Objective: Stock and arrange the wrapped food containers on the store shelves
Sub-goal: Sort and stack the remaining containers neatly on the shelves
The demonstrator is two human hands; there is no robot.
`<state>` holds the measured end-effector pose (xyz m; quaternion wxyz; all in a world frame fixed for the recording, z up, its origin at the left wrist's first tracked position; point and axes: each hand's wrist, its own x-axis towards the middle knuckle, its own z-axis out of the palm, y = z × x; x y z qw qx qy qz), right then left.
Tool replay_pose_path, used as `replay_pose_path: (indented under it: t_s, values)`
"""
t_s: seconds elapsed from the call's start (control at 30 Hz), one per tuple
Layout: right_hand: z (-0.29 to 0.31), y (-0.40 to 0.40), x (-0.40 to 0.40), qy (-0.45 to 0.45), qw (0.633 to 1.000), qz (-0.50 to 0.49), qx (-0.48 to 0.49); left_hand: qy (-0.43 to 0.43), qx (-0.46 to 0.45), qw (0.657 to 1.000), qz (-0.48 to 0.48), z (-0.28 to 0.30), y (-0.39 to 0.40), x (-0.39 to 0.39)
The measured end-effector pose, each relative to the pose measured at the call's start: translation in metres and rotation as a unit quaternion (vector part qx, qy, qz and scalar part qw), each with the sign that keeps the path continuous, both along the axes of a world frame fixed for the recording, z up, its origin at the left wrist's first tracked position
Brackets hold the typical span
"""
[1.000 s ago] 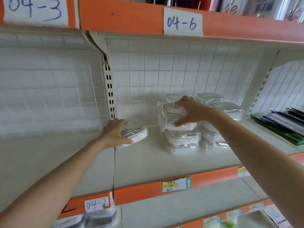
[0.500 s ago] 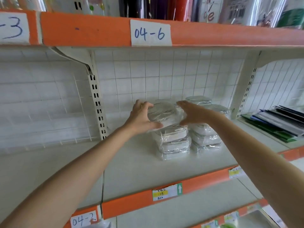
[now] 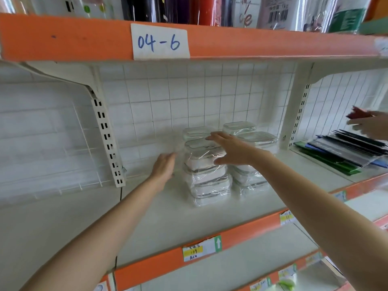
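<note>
Now the wrapped container (image 3: 204, 153) that was carried between both hands half a second ago sits on top of the front stack (image 3: 210, 181), which stands on the white shelf (image 3: 159, 208) under the "04-6" label (image 3: 159, 42). A second stack (image 3: 251, 156) stands just to its right, and further wrapped containers show behind both, against the wire grid backing. The left hand (image 3: 164, 168) has let go: it is off the container's left side, fingers straight and relaxed, close to the loose plastic wrap but holding nothing. The right hand (image 3: 230, 151) lies flat over the top container's right part, fingers stretched toward the back, thumb along the front edge, resting on it rather than curling round it. Farther right, past the white upright (image 3: 294, 114), dark and green flat packets (image 3: 340, 152) lie fanned on the neighbouring shelf, and another person's hand (image 3: 371, 124), new to the view, reaches in above them with something red. A yellow price tag (image 3: 193, 250) is stuck on the orange shelf edge below.
</note>
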<state>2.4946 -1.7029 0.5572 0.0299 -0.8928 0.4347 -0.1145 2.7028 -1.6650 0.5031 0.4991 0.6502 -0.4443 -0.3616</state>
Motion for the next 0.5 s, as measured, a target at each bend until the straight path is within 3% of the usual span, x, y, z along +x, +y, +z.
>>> replay_pose_path:
  t_s: [0.07,0.17,0.4,0.5]
  values:
    - [-0.004,-0.001,0.006,0.008,1.0,0.01,-0.002,0.126,0.049,0.99,-0.032,-0.003,0.008,-0.011]
    - [-0.007,-0.003,0.007,0.005,0.999,0.011,-0.033,0.182,0.034,0.981,-0.059,0.002,0.01,-0.026]
    - [-0.011,-0.009,-0.001,0.004,0.999,-0.017,-0.042,0.2,-0.003,0.978,-0.064,0.0,0.001,-0.04]
    - [-0.011,-0.009,-0.002,-0.001,0.999,-0.021,-0.036,0.127,-0.004,0.989,-0.078,-0.009,-0.001,-0.03]
